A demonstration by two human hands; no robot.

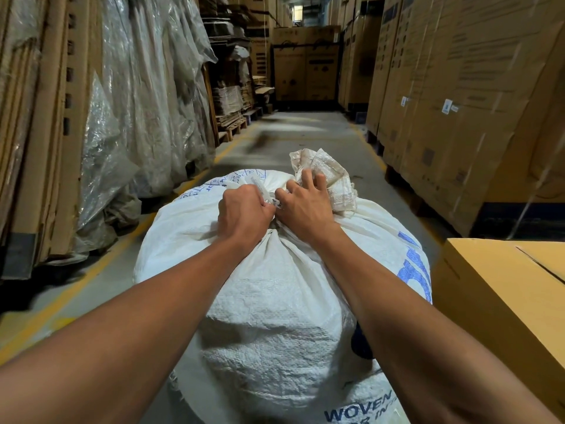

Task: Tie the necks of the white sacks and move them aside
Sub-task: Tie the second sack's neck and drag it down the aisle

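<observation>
A full white woven sack with blue print stands in front of me in a warehouse aisle. Its gathered neck sticks up to the right of my hands. My left hand is fisted around a thin white tie strip at the neck. My right hand presses on the bunched neck, fingers curled into the fabric and pinching the same strip. Both hands meet at the knot point. A second white sack with blue lettering lies at the bottom, partly hidden by my right forearm.
Tall cardboard cartons line the right side. A closed carton sits close at the right. Flattened cardboard and plastic-wrapped stacks fill the left. The grey floor aisle with yellow lines runs ahead to more cartons.
</observation>
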